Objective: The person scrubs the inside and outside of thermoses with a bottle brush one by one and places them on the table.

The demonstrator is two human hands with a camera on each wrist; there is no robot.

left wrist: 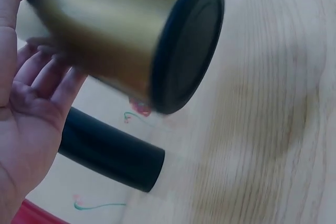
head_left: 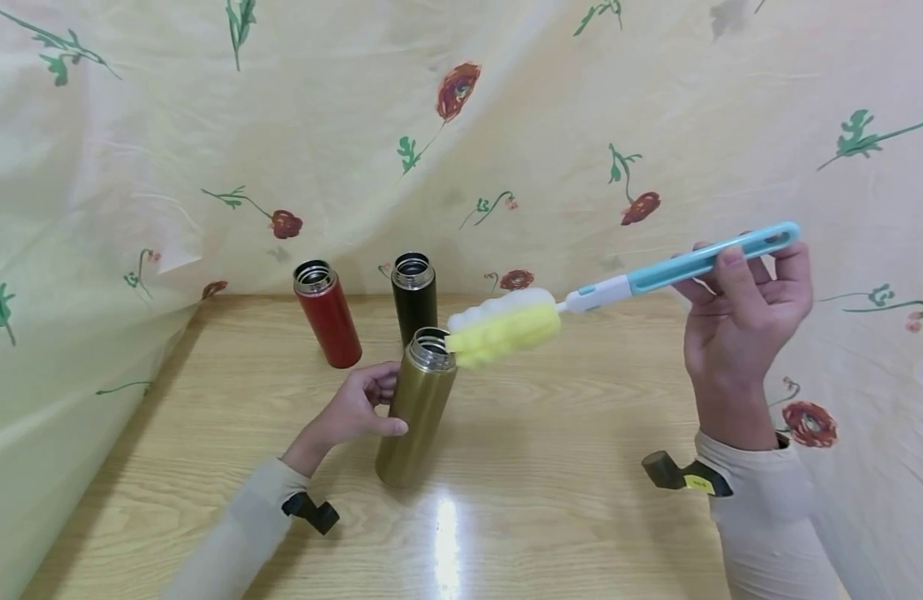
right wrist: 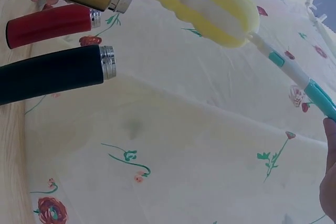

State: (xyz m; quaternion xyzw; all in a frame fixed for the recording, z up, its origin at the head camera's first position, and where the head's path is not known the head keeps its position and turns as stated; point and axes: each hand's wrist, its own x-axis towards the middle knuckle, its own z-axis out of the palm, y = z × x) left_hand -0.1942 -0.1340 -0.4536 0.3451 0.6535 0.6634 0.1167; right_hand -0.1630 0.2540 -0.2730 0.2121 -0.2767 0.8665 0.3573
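My left hand grips a gold vacuum flask round its side. The flask leans to the right with its lidless steel mouth up, and its dark base shows in the left wrist view, lifted off the table. High on the right, my right hand pinches the blue handle of a bottle brush. The brush's yellow and white sponge head points left, its tip overlapping the flask's rim in the head view. In the right wrist view, a gap shows between sponge tip and mouth.
A red flask and a black flask stand lidless behind the gold one, near the back edge of the wooden table. A flowered cloth hangs behind and along the sides.
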